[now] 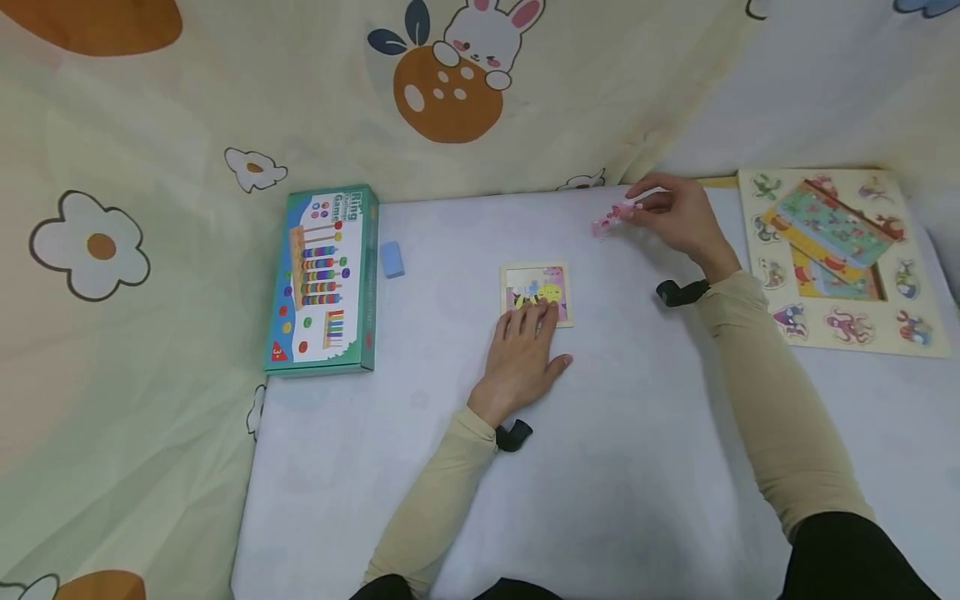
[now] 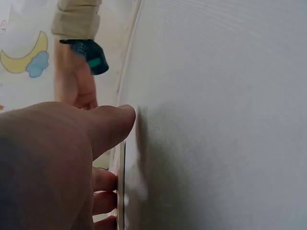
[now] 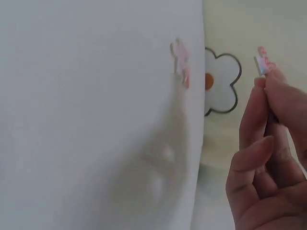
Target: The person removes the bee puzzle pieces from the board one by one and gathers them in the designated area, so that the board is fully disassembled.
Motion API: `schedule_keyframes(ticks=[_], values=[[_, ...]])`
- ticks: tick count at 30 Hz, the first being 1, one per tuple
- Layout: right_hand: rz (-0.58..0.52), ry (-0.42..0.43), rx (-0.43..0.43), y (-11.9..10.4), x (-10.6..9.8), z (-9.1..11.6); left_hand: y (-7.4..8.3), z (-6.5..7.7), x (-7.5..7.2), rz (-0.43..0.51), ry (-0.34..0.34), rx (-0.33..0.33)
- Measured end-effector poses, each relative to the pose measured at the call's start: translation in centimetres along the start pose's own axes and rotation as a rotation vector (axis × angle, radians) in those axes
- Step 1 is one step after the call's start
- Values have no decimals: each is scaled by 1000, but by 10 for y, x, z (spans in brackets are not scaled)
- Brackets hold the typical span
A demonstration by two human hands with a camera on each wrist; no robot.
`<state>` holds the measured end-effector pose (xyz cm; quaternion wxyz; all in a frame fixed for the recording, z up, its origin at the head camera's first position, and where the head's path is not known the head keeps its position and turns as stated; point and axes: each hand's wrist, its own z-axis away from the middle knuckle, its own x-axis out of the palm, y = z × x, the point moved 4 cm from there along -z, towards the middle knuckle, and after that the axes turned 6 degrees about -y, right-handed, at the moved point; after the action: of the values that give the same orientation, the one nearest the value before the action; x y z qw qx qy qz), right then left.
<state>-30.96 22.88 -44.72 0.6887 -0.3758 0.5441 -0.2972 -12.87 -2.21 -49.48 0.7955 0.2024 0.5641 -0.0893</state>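
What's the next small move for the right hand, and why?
Probably bring the pinched piece over to the small puzzle board: the right hand has it between its fingertips, and the left hand rests on the board, which may help steady it. Another pink piece lies on the white tabletop.

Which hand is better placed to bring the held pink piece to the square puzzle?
Probably the right hand: it pinches that pink piece, while the left hand rests on the square puzzle.
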Motion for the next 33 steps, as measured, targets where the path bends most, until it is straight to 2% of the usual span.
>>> schedule_keyframes(ticks=[4, 8, 12, 15, 21, 33], values=[[-6, 29, 107, 19, -9, 0, 0, 0, 0, 5, 0, -3], [5, -8, 198, 33, -10, -1, -1, 0, 1, 13, -2, -2], [20, -61, 240, 40, -8, -2, -1, 0, 1, 15, 2, -1], [47, -67, 211, 41, -6, -3, -1, 0, 1, 14, 8, 2], [170, -19, 113, 42, -7, -5, 0, -1, 3, 15, 16, 6], [215, -101, 131, 39, -8, -11, -1, 0, 2, 12, 23, 8]])
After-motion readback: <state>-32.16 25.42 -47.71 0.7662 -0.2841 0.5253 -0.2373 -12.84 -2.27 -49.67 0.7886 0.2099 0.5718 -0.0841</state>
